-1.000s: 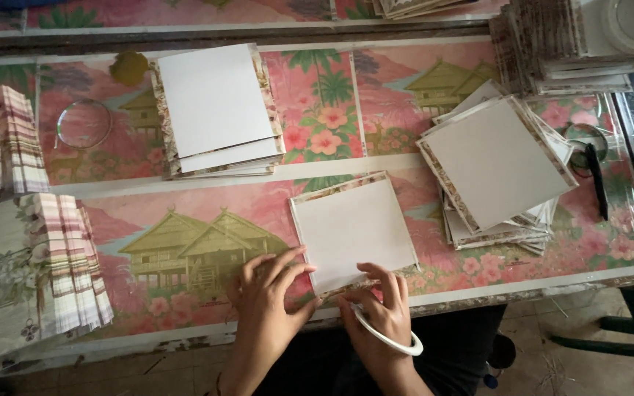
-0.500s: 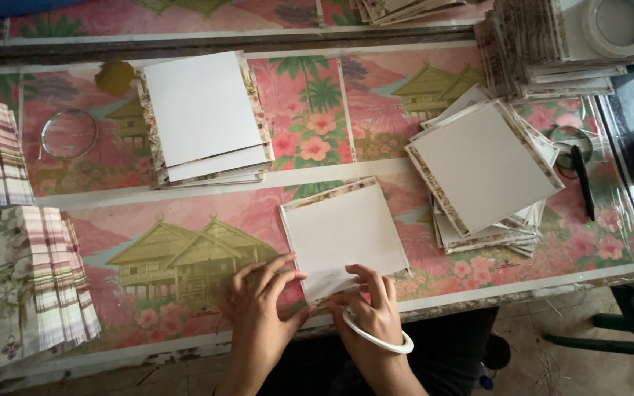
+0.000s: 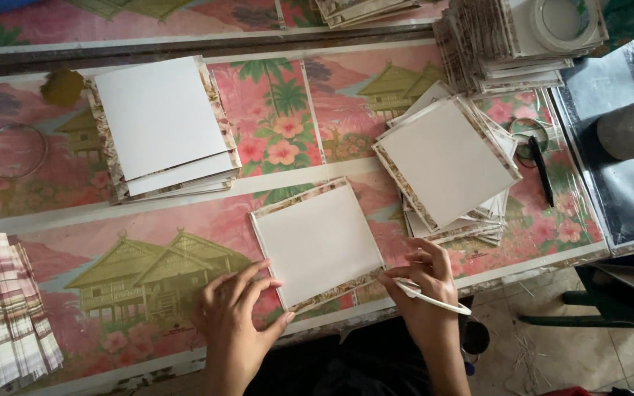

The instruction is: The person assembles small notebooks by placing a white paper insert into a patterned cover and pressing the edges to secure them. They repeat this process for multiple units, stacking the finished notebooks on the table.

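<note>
A white square board (image 3: 318, 242) with a patterned paper border lies on the table in front of me. My left hand (image 3: 238, 315) rests flat by its lower left corner, fingertips touching the edge. My right hand (image 3: 423, 275) pinches the folded border at the lower right corner, a white bangle around its wrist. A stack of similar white boards (image 3: 445, 161) is fanned out just right of it. Another stack of boards (image 3: 163, 125) sits at the upper left.
The table (image 3: 148, 257) is covered with pink floral and house-pattern cloth. Striped paper strips (image 3: 9, 315) lie at the left, a clear round lid (image 3: 12, 150) above them. A black pen (image 3: 541, 169) lies right. Tall piles (image 3: 522, 37) stand top right.
The board has shifted right and turned slightly. My right hand has moved to its lower right corner; my left hand has spread along the lower left edge.
</note>
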